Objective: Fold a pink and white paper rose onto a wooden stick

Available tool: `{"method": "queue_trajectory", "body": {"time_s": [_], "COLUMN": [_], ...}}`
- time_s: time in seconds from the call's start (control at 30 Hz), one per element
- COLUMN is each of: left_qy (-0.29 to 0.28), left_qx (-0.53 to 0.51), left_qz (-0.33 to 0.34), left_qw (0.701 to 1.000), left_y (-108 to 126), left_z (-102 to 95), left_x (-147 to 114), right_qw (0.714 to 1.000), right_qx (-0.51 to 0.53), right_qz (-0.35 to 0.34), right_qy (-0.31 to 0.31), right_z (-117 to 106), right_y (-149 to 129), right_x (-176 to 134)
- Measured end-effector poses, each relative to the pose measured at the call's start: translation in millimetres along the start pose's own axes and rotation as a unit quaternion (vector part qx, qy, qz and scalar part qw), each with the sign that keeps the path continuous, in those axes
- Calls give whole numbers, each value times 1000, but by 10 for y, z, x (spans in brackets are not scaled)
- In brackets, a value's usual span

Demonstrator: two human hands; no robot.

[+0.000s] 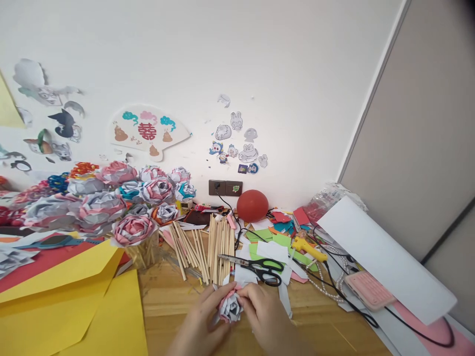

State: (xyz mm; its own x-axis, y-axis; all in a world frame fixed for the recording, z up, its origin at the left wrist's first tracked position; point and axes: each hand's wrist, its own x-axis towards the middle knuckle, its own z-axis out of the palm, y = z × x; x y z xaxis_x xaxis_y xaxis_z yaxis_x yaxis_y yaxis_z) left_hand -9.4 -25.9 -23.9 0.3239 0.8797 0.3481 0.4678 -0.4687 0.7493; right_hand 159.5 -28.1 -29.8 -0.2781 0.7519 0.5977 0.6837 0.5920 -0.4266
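A white and pink paper flower (pixel 230 307) is held between my two hands, low in the middle of the head view above the wooden table. My left hand (pixel 208 316) wraps around its left side, fingers and thumb closed on it. From the right, my right hand (pixel 261 314) pinches the petals between thumb and forefinger. Just beyond my hands lie black-handled scissors (pixel 260 268), resting across wooden sticks (pixel 221 242) and paper scraps (pixel 272 249). The underside of the flower is hidden.
Finished paper flowers (pixel 134 229) stand bunched at the left, behind yellow paper sheets (pixel 74 296). On the right are a yellow glue gun (pixel 309 248) with its cable, a pink keyboard-like device (pixel 369 290) and a white paper roll (pixel 386 262). A red balloon (pixel 253 205) rests against the wall.
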Motion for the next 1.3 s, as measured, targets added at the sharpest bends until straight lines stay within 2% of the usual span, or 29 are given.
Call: {"method": "queue_trajectory", "body": {"time_s": [0.2, 0.33, 0.5, 0.63, 0.77, 0.87, 1.07, 1.3], "left_qy": [-9, -29, -69, -93, -107, -111, -102, -120], "left_qx": [-2, 3, 6, 18, 36, 38, 50, 32], "left_qz": [-10, -10, 0, 9, 13, 21, 27, 29], "left_qw": [1000, 1000, 998, 995, 994, 993, 993, 992], "left_y": [26, 73, 120, 120, 114, 113, 94, 132], "left_z": [-21, -43, -38, -28, -24, -24, -36, -49], "left_x": [19, 8, -1, 1, -5, -9, -1, 4], "right_qw": [1000, 999, 992, 989, 989, 992, 981, 962], "right_qx": [-6, 17, 64, 83, 94, 62, -36, -133], "right_qz": [15, -35, -102, -100, -91, -79, -174, -233], "right_qy": [9, 36, -30, -69, -67, -71, -79, -56], "right_z": [-25, -117, -193, -229, -223, -216, -228, -185], "right_y": [25, 30, 19, 6, -24, -39, -22, 21], "right_x": [-12, 24, 54, 70, 75, 68, 57, 50]}}
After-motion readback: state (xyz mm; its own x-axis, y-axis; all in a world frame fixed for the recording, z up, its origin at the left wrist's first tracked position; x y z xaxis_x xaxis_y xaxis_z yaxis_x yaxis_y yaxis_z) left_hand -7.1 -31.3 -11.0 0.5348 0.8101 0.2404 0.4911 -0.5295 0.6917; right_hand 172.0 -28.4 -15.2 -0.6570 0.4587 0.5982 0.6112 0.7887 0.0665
